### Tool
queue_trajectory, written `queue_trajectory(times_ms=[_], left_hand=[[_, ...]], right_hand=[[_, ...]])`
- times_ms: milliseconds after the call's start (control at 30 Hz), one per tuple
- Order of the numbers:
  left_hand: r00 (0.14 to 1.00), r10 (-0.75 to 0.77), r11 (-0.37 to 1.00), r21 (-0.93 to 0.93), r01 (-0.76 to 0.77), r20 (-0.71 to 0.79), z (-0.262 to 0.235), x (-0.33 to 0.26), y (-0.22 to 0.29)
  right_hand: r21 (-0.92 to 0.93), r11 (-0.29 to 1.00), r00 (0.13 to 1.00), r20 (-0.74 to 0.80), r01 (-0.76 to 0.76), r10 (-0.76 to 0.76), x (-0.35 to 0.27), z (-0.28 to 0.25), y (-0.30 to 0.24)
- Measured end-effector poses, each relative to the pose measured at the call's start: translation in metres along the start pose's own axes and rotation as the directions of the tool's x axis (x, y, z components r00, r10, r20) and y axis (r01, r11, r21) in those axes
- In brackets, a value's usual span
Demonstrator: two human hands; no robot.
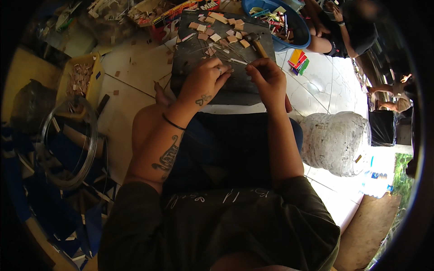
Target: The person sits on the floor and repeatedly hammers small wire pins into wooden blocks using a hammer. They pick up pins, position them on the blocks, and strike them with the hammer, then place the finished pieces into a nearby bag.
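Over the near part of a low dark work block (183,56), my left hand (207,77) is closed in a pinch, with something tiny and pale at its fingertips. A short gap separates it from my right hand (270,80), whose thumb and fingers are also pressed together. A thin white strip (237,61) ends at the right fingertips; whether they grip it is too small to tell. Thin wires (212,47) lie beyond the hands. Several small wooden blocks (215,37) are scattered across the far half. A hammer (259,47) with a wooden handle rests at the right edge.
A blue basin (300,42) of coloured scraps stands far right, near a seated person (346,34). Coloured cards (298,62) lie on the tiles. At left are a yellow tray (96,74) of wood pieces and a clear coil (92,149). A whitish, stained rounded object (334,142) stands at right.
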State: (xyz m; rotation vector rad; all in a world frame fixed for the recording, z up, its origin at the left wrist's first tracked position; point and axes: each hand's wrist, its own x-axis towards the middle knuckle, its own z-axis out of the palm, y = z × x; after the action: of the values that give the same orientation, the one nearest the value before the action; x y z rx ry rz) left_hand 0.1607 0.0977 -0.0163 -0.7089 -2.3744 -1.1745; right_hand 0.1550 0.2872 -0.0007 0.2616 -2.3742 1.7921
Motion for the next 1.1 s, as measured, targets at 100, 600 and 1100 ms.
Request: queue_trajectory(times_ms=[100,600,1100], left_hand=[[0.998,-0.051,0.999,0.005,0.051,0.035,-0.005,-0.002,-0.003],[0.998,0.059,0.998,-0.021,-0.059,0.035,0.006,-0.002,-0.011],[0.997,-0.014,0.997,-0.071,0.020,0.073,0.005,0.000,-0.012]], right_hand=[[0.001,1.000,1.000,0.025,-0.010,0.010,-0.002,0.003,0.000],[-0.235,0.958,0.982,-0.049,0.167,-0.183,-0.007,0.013,-0.010],[-0.280,0.941,0.980,-0.002,0.190,-0.199,-0.008,0.015,-0.014]])
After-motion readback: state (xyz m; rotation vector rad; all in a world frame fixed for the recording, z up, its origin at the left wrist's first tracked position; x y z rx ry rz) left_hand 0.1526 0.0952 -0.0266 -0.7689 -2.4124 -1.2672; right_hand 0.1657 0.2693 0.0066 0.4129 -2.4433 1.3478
